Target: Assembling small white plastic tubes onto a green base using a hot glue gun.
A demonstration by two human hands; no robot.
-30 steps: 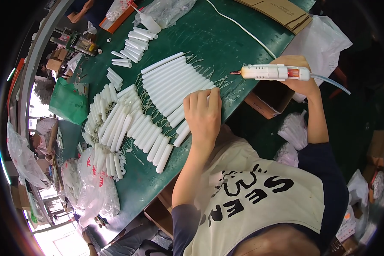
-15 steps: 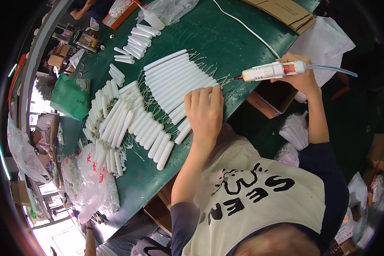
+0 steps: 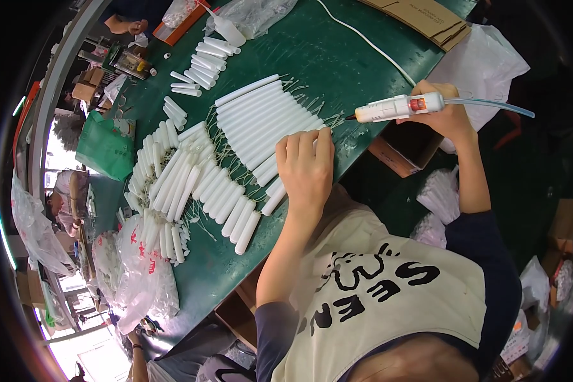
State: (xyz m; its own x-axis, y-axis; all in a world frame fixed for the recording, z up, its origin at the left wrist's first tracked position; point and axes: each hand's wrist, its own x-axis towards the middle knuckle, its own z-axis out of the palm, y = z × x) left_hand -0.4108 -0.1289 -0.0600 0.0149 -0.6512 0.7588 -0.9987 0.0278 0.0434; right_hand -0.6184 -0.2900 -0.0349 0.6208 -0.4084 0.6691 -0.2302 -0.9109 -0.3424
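A white glue gun (image 3: 388, 109) is held in my right hand (image 3: 444, 113), its dark tip pointing left at the wire ends of the tubes. A clear glue stick (image 3: 490, 104) juts from its back, and a white cord (image 3: 366, 39) runs from it over the table. My left hand (image 3: 304, 167) lies over the near end of a slanted row of white tubes (image 3: 261, 121), fingers curled down on a tube there. Thin wires (image 3: 312, 102) stick out of the tubes' right ends. What the left fingertips grip is partly hidden.
More white tubes (image 3: 172, 178) with wires are heaped left on the green table (image 3: 286, 48). Loose tubes (image 3: 204, 63) and a white bottle (image 3: 228, 30) lie farther back. Plastic bags (image 3: 140, 267), a green bag (image 3: 105, 146), flat cardboard (image 3: 420, 22) and an open carton (image 3: 404, 153) surround the work. Other people are at left.
The glue gun has shifted slightly left with my right hand, its tip nearer the wire ends. My left hand stays in place on the tubes. A person's hand at the far left has moved.
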